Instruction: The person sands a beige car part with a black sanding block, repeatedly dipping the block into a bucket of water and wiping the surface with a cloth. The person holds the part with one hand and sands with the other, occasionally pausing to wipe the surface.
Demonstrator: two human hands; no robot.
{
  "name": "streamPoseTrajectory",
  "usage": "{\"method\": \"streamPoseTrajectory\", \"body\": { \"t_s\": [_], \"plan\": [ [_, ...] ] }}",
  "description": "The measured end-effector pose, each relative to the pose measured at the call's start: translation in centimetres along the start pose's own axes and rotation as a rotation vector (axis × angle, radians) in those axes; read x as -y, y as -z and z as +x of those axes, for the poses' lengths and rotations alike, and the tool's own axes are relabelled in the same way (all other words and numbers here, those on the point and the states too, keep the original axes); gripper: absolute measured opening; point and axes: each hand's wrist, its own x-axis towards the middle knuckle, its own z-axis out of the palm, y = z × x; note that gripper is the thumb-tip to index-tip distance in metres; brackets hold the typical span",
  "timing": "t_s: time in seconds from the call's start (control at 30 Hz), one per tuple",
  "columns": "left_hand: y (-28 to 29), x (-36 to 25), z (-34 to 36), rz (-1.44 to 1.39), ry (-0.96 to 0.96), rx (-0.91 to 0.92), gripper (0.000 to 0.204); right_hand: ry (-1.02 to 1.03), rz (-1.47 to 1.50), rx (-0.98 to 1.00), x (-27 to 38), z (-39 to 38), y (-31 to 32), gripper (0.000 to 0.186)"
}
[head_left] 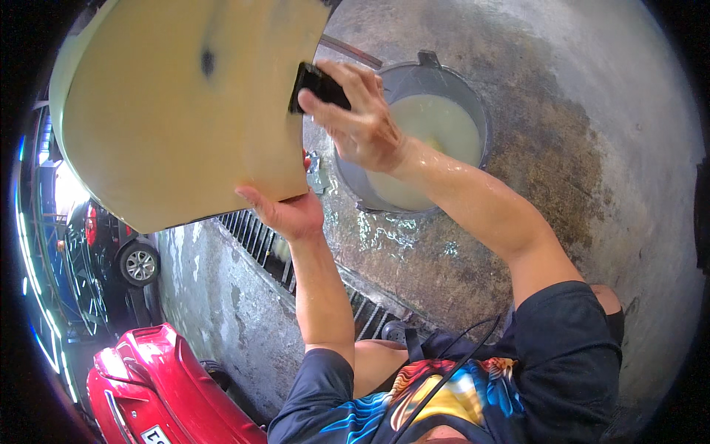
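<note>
A large curved car body panel [140,140], coated in dull beige with a small dark smudge, fills the upper left. My left hand [290,214] grips its lower right corner, thumb on the coated face and fingers hidden behind the edge. In my right hand [362,122] is a black sanding block [325,87], clasped between thumb and fingers. The block lies against the panel's right edge; its working face is hidden. Past my right wrist stands a round grey tub [484,129] of cloudy whitish liquid, with a blurry yellowish patch in it.
A slotted metal drain grate [255,240] runs across the wet concrete floor [518,133] below the panel. A red car [166,370] is at the lower left, with a dark car [100,255] beyond it. A thin black cable [444,362] crosses my shirt.
</note>
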Motion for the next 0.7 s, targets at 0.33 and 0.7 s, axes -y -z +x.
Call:
{"method": "streamPoseTrajectory", "body": {
  "t_s": [0.33, 0.7],
  "plan": [
    [0.0, -0.3, -0.3, -0.05, 0.053, -0.042, 0.081, -0.042, -0.133, -0.015, 0.1, 2.1, 0.0, 0.042],
    [0.5, -0.2, -0.3, -0.027, 0.044, -0.045, 0.081, -0.09, -0.146, -0.02, -1.3, 4.0, 0.5, 0.043]
  ]
}}
